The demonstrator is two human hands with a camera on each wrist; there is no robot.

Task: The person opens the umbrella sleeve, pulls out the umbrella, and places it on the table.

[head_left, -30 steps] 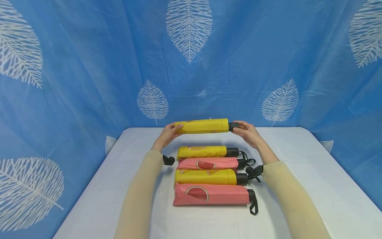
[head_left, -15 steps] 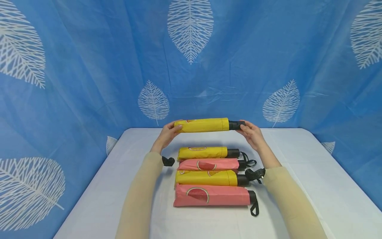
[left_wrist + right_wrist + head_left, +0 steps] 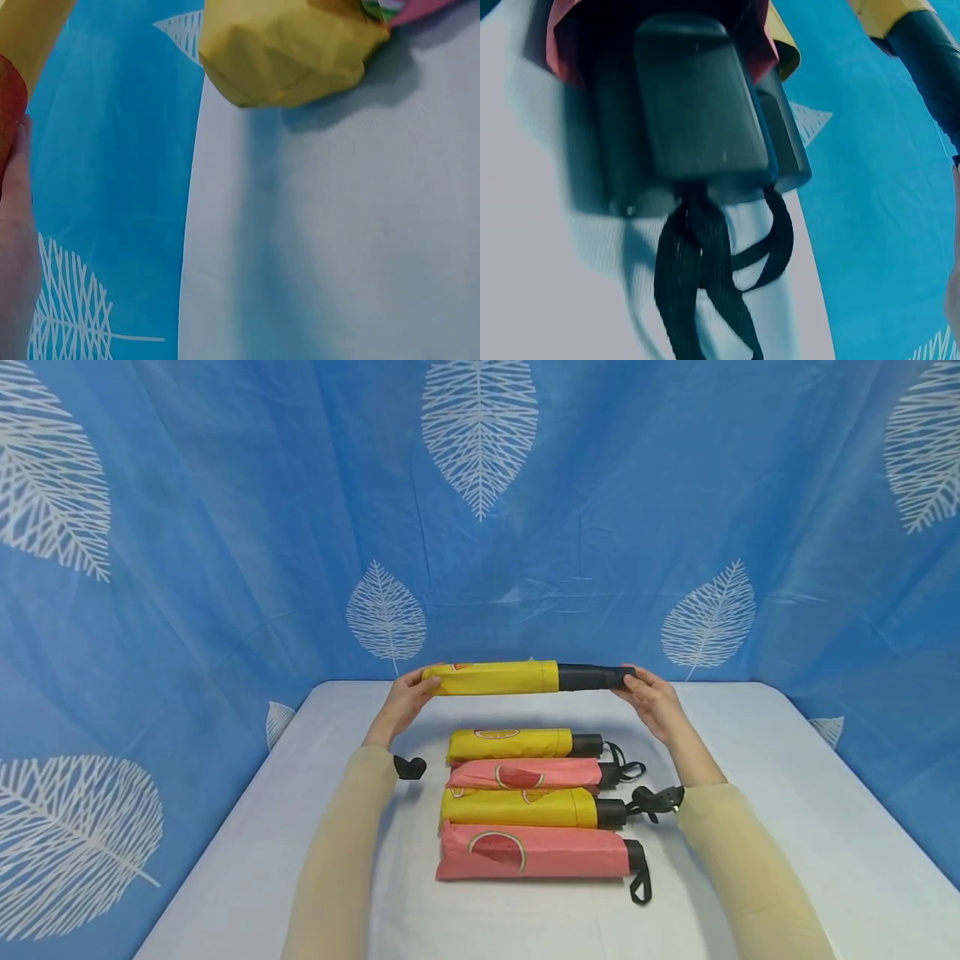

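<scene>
A yellow folding umbrella (image 3: 495, 679) in a fruit-print cover is held level above the far part of the table. My left hand (image 3: 401, 703) grips the yellow cover's left end, thumb in front. At the other end, my right hand (image 3: 656, 702) pinches the tip of the long black part (image 3: 588, 677) that sticks out of the cover. In the left wrist view, the left hand (image 3: 16, 247) shows at the left edge along the raised cover (image 3: 37, 30). The right wrist view has the black part (image 3: 930, 64) at upper right; the right hand is mostly cut off.
Below the hands lies a row of folded umbrellas: a yellow one (image 3: 513, 743), a pink one (image 3: 558, 770), another yellow one (image 3: 517, 808) and a pink one (image 3: 562, 853) nearest. Their black handles and straps point right. A blue leaf-print curtain (image 3: 585, 568) hangs behind the white table (image 3: 525, 922).
The hands have moved apart, left hand leftward and right hand rightward. Much more of the umbrella's black part now shows out of the yellow cover. The row on the table stays put.
</scene>
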